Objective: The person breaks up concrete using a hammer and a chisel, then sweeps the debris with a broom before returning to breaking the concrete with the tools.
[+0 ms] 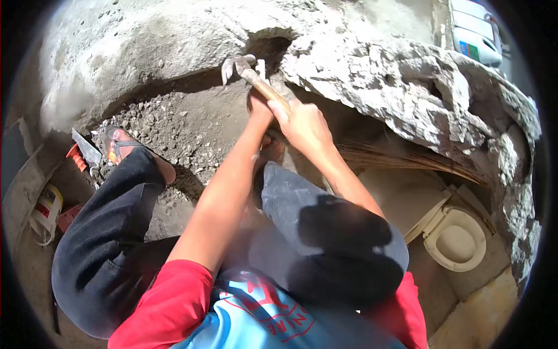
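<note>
A hammer (264,88) with a worn wooden handle and a curved claw is gripped in my right hand (306,125), fingers wrapped round the handle. Its metal head lies at the upper left of that hand, beside a dark hollow in the broken wall (354,70). My left hand (260,104) is just below the hammer head, partly hidden behind the handle. A pale upright piece (261,68) shows above it, close to the hammer head; whether my left hand holds this piece is not clear.
Loose rubble (168,131) lies along the wall's foot. An orange-handled trowel (86,150) is beside my sandalled foot at left. Thin rods (407,158) run under the broken edge at right. A toilet (456,239) stands lower right, and a white container (478,46) is upper right.
</note>
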Tool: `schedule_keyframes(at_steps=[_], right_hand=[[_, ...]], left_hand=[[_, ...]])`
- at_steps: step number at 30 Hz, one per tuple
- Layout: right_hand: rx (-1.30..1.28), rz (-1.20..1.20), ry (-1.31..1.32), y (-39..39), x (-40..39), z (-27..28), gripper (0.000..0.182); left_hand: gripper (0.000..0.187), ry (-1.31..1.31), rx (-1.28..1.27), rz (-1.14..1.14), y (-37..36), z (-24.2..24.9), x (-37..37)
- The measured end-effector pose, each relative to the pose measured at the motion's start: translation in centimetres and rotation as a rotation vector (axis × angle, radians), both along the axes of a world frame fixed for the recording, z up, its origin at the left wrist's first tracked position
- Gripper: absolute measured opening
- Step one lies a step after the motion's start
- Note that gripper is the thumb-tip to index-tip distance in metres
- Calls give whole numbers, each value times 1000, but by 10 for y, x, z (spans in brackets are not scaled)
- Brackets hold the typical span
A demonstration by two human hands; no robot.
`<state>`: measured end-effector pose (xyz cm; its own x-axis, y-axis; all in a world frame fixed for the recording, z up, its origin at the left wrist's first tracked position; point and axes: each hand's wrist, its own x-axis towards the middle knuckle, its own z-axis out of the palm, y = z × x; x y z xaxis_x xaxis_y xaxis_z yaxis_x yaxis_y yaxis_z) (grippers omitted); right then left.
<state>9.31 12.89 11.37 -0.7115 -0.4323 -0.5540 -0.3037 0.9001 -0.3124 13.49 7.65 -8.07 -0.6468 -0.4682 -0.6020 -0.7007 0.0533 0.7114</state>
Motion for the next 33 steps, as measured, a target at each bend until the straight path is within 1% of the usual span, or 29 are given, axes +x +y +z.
schedule_keyframes(at_steps=[1,2,3,4,5,6,7,8,10,12,13,14,16,18,19,20,21,22,23,24,25,26,27,28,29,30,31,33], right_hand=[[-4,5,12,0,5,11,55],[8,5,4,6,10,3,55],[-93,9,58,15,15,-11,54],[-202,14,119,21,17,-24,54],[-35,-50,82,17,13,-32,54],[-37,-46,87,14,9,-28,54],[-20,-62,-4,12,6,-23,56],[-7,-77,-88,3,-1,-18,58],[-64,-55,4,8,12,-4,54],[-190,-44,109,13,28,1,48],[-195,-46,104,15,32,3,48],[-254,-68,83,18,33,3,45],[-311,-95,67,32,39,8,44],[-242,-112,19,48,48,11,42],[-233,-192,-46,56,53,13,40],[-240,-195,-46,68,61,11,40],[-149,-194,14,80,70,7,39],[-58,-194,74,92,81,3,39],[-65,-201,73,105,93,2,39],[11,-317,-28,114,102,3,41],[96,-429,-122,122,111,3,42],[103,-489,-152,126,117,4,43],[112,-523,-175,129,122,4,43],[91,-534,-174,132,126,4,43],[61,-538,-165,133,129,5,44],[43,-538,-159,134,130,5,44],[27,-540,-151,133,131,5,45],[2,-538,-142,130,131,5,45]], left_hand=[[33,124,-132,-13,1,5,3],[28,241,-283,-29,4,5,8],[24,344,-442,-41,7,6,12],[23,354,-220,-35,0,4,13],[35,265,-323,-132,7,-22,13],[48,179,-427,-231,3,-18,8],[52,53,-121,12,6,-11,9],[57,-67,183,250,1,6,3],[50,34,175,127,-2,-3,-7],[40,342,-105,230,10,-14,-5],[36,502,-265,279,7,-20,-3],[36,506,-276,276,-5,-24,1],[36,455,-198,-103,-24,-28,12],[29,684,-256,275,-36,13,3],[29,687,-260,271,-39,15,1],[34,379,-145,120,-41,11,-1],[40,69,-35,-29,-45,10,-1],[43,9,-129,-308,-50,9,0],[44,1,-131,-343,-54,10,-2],[45,-6,-131,-378,-58,16,-6],[44,-43,-128,-283,-60,24,-8],[43,-78,-125,-187,-60,34,-10],[41,-76,-159,-145,-59,36,-11],[41,-76,-164,-146,-59,38,-8],[41,-40,-184,-227,-58,38,-4],[48,-4,-203,-309,-56,38,-1],[48,-5,-205,-310,-54,38,0],[54,-31,-86,-227,-53,39,1]])
